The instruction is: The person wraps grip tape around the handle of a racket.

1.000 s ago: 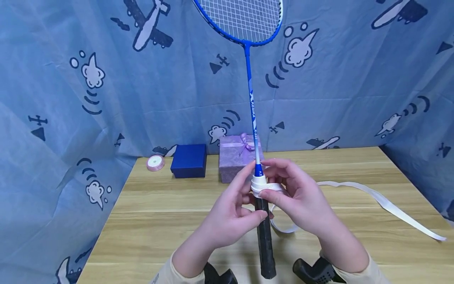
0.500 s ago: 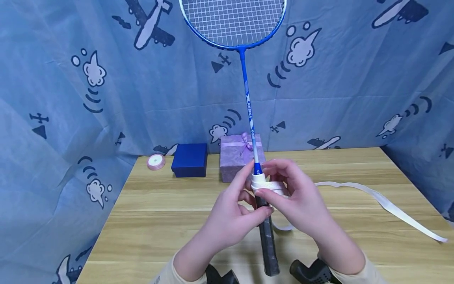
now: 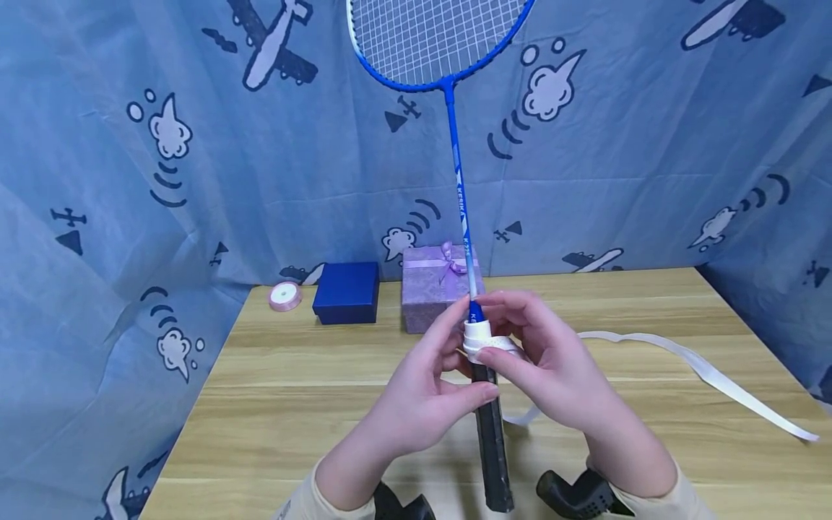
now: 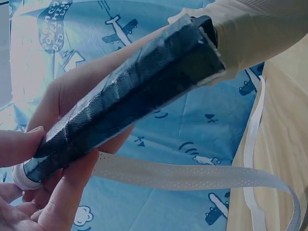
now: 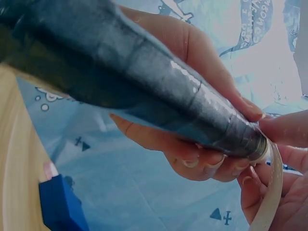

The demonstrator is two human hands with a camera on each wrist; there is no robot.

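Note:
A blue badminton racket [image 3: 459, 188] stands tilted upright, its strung head cut off by the top of the head view. My left hand [image 3: 422, 401] holds it at the upper part of its black handle [image 3: 492, 455], thumb across the front. White perforated grip tape [image 3: 477, 331] is wound round the handle's top, just below the blue cone. With thumb and fingers my right hand [image 3: 552, 365] pinches the tape beside those turns. In the left wrist view the loose tape [image 4: 183, 175] runs away from the handle. The right wrist view shows the tape [image 5: 273, 187] leaving the handle's far end.
The tape's free tail [image 3: 708, 372] lies along the right of the wooden table [image 3: 260, 426]. At the back stand a purple gift box [image 3: 432, 292], a dark blue box [image 3: 347, 292] and a pink ribbon roll [image 3: 285, 296]. A blue patterned cloth [image 3: 292, 166] hangs behind.
The racket has swayed and turned a little in the hands; its head shifted left, then back right. Both hands keep their hold near the top of the handle.

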